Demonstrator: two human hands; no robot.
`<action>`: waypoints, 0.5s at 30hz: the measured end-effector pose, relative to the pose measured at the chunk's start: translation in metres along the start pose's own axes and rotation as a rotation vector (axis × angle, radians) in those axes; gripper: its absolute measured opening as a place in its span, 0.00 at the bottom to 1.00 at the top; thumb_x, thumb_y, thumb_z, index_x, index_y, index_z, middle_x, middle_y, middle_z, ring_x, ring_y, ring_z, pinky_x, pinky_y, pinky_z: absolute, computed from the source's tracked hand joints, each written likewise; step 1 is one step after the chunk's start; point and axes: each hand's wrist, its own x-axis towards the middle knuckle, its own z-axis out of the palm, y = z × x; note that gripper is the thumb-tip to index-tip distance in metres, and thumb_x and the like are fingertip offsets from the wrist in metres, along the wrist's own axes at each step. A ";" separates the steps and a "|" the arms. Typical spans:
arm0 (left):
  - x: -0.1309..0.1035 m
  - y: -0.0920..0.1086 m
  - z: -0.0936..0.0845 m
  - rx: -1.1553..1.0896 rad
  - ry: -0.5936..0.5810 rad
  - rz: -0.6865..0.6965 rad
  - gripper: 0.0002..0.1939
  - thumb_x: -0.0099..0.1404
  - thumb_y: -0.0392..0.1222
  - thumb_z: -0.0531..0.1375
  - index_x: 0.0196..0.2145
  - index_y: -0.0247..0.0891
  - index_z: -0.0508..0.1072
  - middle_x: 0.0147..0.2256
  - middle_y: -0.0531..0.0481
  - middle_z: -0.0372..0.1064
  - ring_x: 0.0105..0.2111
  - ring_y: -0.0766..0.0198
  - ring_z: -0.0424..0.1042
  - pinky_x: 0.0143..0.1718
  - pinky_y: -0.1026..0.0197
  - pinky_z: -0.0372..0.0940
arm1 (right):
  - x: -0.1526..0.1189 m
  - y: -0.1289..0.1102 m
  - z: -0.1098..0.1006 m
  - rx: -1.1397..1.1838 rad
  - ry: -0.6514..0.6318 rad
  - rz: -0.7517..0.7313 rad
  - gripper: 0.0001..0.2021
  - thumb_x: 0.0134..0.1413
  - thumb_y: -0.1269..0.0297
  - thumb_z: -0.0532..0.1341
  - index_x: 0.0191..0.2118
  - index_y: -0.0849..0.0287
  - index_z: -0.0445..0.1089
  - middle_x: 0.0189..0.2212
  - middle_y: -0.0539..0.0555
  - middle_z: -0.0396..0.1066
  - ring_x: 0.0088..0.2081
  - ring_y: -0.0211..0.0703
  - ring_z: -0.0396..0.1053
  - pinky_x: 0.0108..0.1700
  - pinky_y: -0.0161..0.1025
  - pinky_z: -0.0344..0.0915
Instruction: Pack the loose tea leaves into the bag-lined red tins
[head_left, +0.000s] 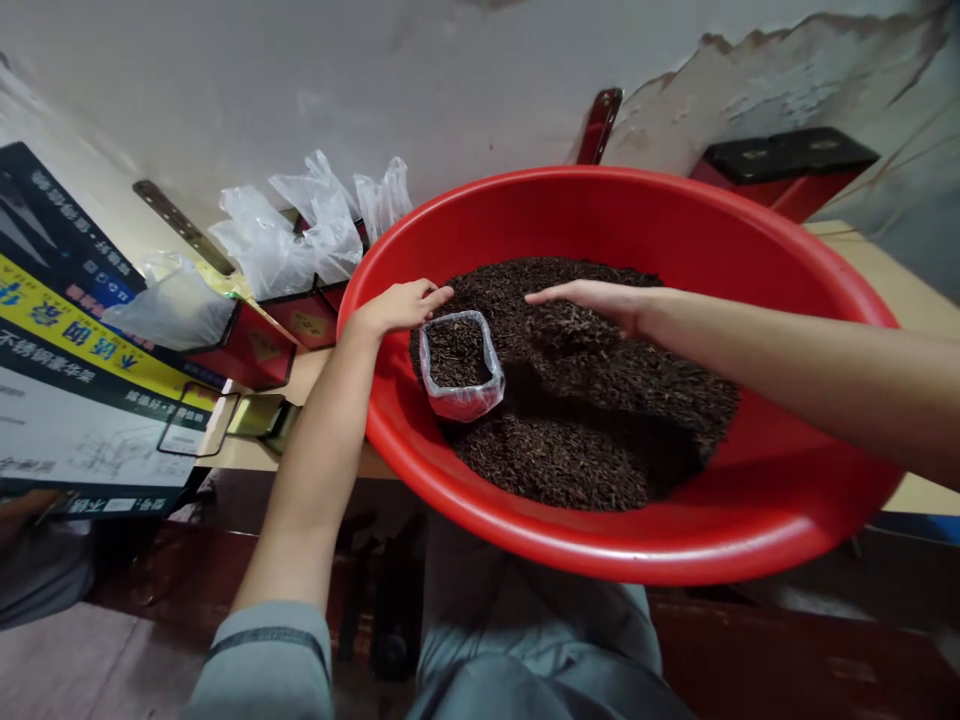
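A wide red basin (637, 545) holds a bed of dark, loose tea leaves (555, 470). At the basin's left side, a small square red box lined with clear plastic (466, 402) stands slightly tilted on the leaves, with tea leaves inside it. My left hand (405, 305) lies at the box's back left corner, fingers stretched out along its far rim. Over the middle of the basin, my right hand (600, 302) is cupped sideways, fingers pointing left, and a clump of tea leaves sits against its palm. Its thumb is hard to make out.
Left of the basin stand several red boxes (255, 345) with clear plastic bags (289, 235) sticking up. A gold lid (259, 415) lies near a printed carton (82, 370). Red boxes with dark tops (787, 155) are behind the basin at right, by the wall.
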 end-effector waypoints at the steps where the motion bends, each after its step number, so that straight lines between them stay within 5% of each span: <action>1: 0.001 -0.001 0.000 -0.008 0.009 -0.020 0.28 0.76 0.60 0.45 0.54 0.37 0.74 0.45 0.43 0.80 0.46 0.56 0.79 0.50 0.61 0.67 | -0.002 -0.011 -0.001 0.045 -0.024 0.018 0.29 0.58 0.34 0.54 0.48 0.49 0.78 0.48 0.59 0.81 0.52 0.64 0.76 0.58 0.65 0.70; 8: 0.002 -0.008 -0.001 0.025 0.062 -0.137 0.27 0.77 0.58 0.42 0.47 0.38 0.74 0.44 0.43 0.81 0.46 0.54 0.79 0.50 0.60 0.67 | 0.005 -0.081 0.026 0.246 -0.212 -0.095 0.22 0.63 0.40 0.56 0.40 0.51 0.77 0.39 0.56 0.81 0.46 0.56 0.78 0.53 0.54 0.75; 15: 0.007 -0.018 -0.002 0.068 0.072 -0.156 0.12 0.69 0.44 0.57 0.45 0.37 0.75 0.46 0.38 0.80 0.47 0.49 0.80 0.47 0.57 0.70 | 0.011 -0.117 0.052 -0.046 -0.166 -0.226 0.22 0.66 0.42 0.58 0.50 0.55 0.74 0.44 0.57 0.79 0.53 0.55 0.76 0.56 0.50 0.72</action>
